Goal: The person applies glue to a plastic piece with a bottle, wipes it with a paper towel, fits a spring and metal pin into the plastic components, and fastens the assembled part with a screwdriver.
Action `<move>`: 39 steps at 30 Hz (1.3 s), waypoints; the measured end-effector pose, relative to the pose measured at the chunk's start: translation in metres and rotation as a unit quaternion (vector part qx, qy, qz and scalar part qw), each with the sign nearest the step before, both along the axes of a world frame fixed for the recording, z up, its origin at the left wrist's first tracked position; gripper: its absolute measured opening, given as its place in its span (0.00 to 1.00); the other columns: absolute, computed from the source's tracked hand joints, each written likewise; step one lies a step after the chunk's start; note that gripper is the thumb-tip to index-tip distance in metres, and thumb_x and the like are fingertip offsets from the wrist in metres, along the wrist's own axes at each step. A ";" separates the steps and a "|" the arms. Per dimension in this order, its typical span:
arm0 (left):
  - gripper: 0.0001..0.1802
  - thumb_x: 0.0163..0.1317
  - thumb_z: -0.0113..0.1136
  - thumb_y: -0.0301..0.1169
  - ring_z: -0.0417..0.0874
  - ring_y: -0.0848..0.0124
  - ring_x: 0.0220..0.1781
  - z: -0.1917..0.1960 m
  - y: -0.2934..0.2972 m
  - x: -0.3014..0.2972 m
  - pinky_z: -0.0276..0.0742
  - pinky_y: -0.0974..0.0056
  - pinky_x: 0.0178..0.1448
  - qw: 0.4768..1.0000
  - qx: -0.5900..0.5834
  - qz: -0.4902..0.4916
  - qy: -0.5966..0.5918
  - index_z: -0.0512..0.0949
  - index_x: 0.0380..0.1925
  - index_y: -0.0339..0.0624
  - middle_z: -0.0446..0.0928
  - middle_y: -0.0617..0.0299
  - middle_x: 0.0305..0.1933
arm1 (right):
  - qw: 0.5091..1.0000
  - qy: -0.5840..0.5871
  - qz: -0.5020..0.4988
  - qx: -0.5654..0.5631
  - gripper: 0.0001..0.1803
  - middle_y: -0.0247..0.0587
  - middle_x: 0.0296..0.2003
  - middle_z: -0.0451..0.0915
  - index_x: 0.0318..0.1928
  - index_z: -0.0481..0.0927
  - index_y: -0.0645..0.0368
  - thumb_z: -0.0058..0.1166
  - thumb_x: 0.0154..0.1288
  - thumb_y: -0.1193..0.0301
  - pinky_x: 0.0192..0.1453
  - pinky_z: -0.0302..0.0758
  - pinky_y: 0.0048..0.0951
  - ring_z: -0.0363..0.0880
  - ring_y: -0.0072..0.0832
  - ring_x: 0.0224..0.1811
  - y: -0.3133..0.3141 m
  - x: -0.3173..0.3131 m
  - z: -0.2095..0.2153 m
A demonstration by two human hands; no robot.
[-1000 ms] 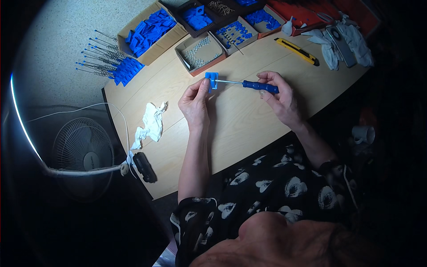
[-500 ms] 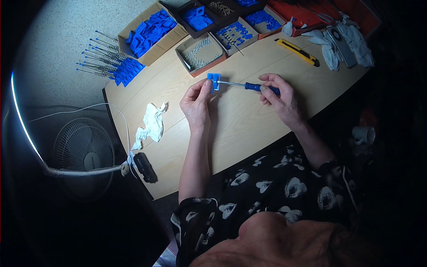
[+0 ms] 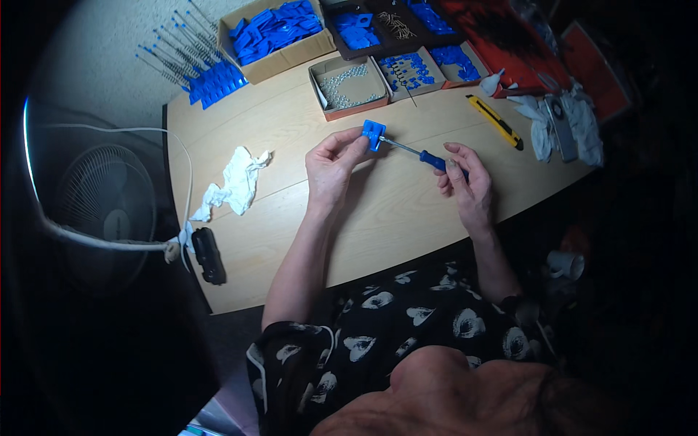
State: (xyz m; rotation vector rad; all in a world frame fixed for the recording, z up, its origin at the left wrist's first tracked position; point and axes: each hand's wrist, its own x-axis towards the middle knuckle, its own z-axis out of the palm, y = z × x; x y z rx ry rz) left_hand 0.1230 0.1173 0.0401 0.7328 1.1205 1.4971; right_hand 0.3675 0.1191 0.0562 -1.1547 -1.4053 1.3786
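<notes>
Between the thumb and fingers of my left hand point(image 3: 332, 163) is a small blue plastic piece point(image 3: 374, 132), roughly square, raised above the table. My right hand point(image 3: 467, 182) is closed on the blue handle of a screwdriver point(image 3: 432, 160). The screwdriver's metal shaft runs up and left, and its tip meets the lower right side of the blue piece. Something small and light-coloured sits at that tip, too small to make out.
Ahead stand a cardboard box of blue parts point(image 3: 318, 49), a box of small clear beads point(image 3: 313, 73) and further trays. Blue pieces with springs point(image 3: 218, 83) lie far left. A yellow utility knife point(image 3: 494, 120), crumpled white cloth point(image 3: 238, 180) and black case point(image 3: 209, 256) rest on the table.
The blue piece has turned in my left hand and is tilted differently. The screwdriver now slopes more steeply, its handle lower and nearer me. The whole view has shifted a little.
</notes>
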 end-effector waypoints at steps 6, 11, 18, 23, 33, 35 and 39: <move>0.13 0.64 0.64 0.24 0.86 0.71 0.43 0.001 -0.001 -0.006 0.84 0.66 0.51 1.000 0.007 -0.027 0.003 0.80 0.48 0.30 0.84 0.53 0.43 | 0.998 -0.011 -0.013 0.066 0.23 0.41 0.45 0.74 0.61 0.68 0.68 0.52 0.72 0.68 0.42 0.75 0.20 0.75 0.19 0.37 -0.004 -0.006 -0.001; 0.14 0.64 0.64 0.24 0.86 0.71 0.44 0.000 -0.005 -0.005 0.84 0.67 0.51 0.999 0.005 -0.032 -0.018 0.79 0.48 0.29 0.84 0.53 0.43 | 0.999 0.018 -0.004 -0.034 0.21 0.39 0.39 0.75 0.60 0.68 0.68 0.51 0.72 0.70 0.40 0.73 0.19 0.73 0.17 0.36 -0.004 -0.002 -0.004; 0.13 0.64 0.62 0.23 0.86 0.74 0.40 -0.004 -0.003 -0.003 0.81 0.73 0.43 1.000 0.013 -0.018 -0.015 0.80 0.47 0.30 0.86 0.53 0.40 | 1.000 0.006 0.006 0.012 0.22 0.39 0.38 0.74 0.60 0.67 0.69 0.52 0.72 0.69 0.40 0.71 0.18 0.72 0.16 0.33 0.000 -0.002 -0.009; 0.13 0.64 0.62 0.23 0.86 0.74 0.40 -0.005 0.000 -0.005 0.81 0.72 0.44 1.000 0.019 -0.015 -0.006 0.80 0.48 0.30 0.86 0.52 0.40 | 0.999 0.031 -0.002 -0.025 0.22 0.40 0.39 0.74 0.59 0.67 0.69 0.53 0.71 0.70 0.42 0.71 0.18 0.72 0.16 0.34 -0.004 -0.013 -0.002; 0.13 0.64 0.63 0.24 0.86 0.76 0.39 -0.008 -0.001 -0.003 0.80 0.73 0.42 0.999 0.009 -0.029 0.013 0.80 0.48 0.32 0.86 0.55 0.39 | 0.997 0.045 0.000 -0.067 0.21 0.39 0.39 0.75 0.58 0.69 0.69 0.55 0.70 0.70 0.40 0.72 0.17 0.72 0.16 0.36 -0.001 0.000 -0.007; 0.13 0.64 0.63 0.24 0.86 0.76 0.39 -0.010 -0.001 -0.004 0.80 0.74 0.42 0.999 0.005 -0.028 0.020 0.80 0.48 0.32 0.86 0.55 0.39 | 1.000 0.018 -0.018 0.000 0.21 0.38 0.37 0.75 0.58 0.70 0.68 0.55 0.70 0.70 0.40 0.72 0.17 0.72 0.15 0.35 -0.004 -0.012 -0.007; 0.13 0.64 0.63 0.25 0.85 0.77 0.38 -0.008 0.000 -0.002 0.79 0.74 0.41 0.998 -0.006 -0.037 0.051 0.80 0.48 0.32 0.86 0.56 0.38 | 0.993 -0.062 -0.034 0.098 0.21 0.37 0.37 0.76 0.57 0.71 0.68 0.56 0.70 0.69 0.39 0.71 0.16 0.72 0.15 0.35 0.003 0.001 -0.016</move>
